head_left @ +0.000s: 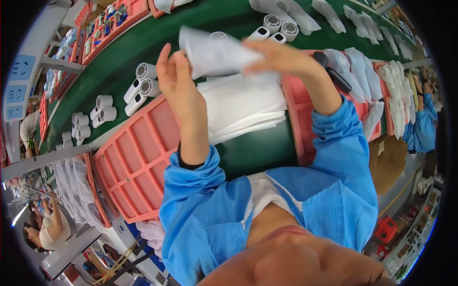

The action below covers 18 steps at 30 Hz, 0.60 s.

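Note:
A white, thin packing bag point(217, 55) is spread out above the green conveyor belt, its wide end toward my left and blurred by motion. My right hand point(276, 57) grips its narrower end, the fingers smeared. Beside the wide end is my left hand point(176, 71), raised with its fingers apart; whether it touches the bag's edge is hard to tell. Whatever may be inside the bag is hidden. Below both hands lies a stack of flat white bags point(243, 107). Behind the bag stand white handheld devices point(288, 31) with round grilled ends.
A pink divided tray point(143, 157) lies at left, with another pink tray point(296, 100) at right. Dark cylindrical items point(338, 80) and wrapped pieces point(358, 71) rest at right. More white devices point(105, 112) line the green belt point(119, 62). Other people work at both sides.

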Each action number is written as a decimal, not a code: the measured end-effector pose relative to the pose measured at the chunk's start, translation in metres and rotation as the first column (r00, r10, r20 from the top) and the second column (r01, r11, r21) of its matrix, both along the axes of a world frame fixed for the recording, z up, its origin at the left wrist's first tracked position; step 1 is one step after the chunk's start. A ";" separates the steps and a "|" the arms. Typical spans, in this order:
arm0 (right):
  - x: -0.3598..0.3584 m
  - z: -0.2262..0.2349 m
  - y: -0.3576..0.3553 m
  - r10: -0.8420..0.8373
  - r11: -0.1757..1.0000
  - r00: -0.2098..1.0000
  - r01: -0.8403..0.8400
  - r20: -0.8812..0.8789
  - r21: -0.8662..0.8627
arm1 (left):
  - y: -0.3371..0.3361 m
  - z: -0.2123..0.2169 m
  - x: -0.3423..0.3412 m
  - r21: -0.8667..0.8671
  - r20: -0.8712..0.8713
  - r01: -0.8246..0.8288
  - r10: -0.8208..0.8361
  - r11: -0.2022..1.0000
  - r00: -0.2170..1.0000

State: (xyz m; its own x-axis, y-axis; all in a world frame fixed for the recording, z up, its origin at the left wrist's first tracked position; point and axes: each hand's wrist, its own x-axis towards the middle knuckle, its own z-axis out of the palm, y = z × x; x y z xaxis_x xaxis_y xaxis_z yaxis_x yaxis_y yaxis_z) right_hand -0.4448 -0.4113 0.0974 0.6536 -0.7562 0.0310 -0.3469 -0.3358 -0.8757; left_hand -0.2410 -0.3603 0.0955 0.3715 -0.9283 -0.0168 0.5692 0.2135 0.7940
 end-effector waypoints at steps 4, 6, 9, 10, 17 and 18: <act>0.036 -0.035 -0.112 -0.530 0.813 0.823 0.426 -0.202 -0.396 | 0.000 -0.049 -0.034 -0.098 0.815 0.053 0.049 0.994 0.578; 0.029 -0.089 -0.156 -0.616 0.771 0.690 0.431 -0.379 -0.469 | 0.010 -0.071 -0.072 -0.047 0.947 0.288 -0.050 0.956 0.319; 0.030 -0.104 -0.166 -0.545 0.837 0.638 0.377 -0.544 -0.396 | 0.022 -0.098 -0.096 0.029 0.995 0.355 -0.061 0.934 0.081; 0.039 -0.092 -0.162 -0.516 0.856 0.619 0.344 -0.592 -0.386 | 0.023 -0.100 -0.091 0.021 0.996 0.349 -0.051 0.937 0.078; -0.063 -0.032 -0.123 -0.593 0.765 0.644 0.264 -0.483 -0.587 | 0.020 -0.102 -0.089 0.002 0.999 0.312 -0.013 0.950 0.035; -0.065 -0.033 -0.116 -0.542 0.823 0.677 0.308 -0.497 -0.477 | 0.020 -0.103 -0.088 0.005 0.999 0.315 -0.016 0.949 0.032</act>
State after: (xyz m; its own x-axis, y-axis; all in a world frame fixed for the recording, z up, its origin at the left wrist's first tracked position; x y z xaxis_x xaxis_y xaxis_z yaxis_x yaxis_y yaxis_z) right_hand -0.5093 -0.5269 0.0646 0.2305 -0.9713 0.0584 -0.9234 -0.2373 -0.3018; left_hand -0.3289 -0.3400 -0.0078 -0.2641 -0.8924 0.3658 -0.6677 0.4429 0.5983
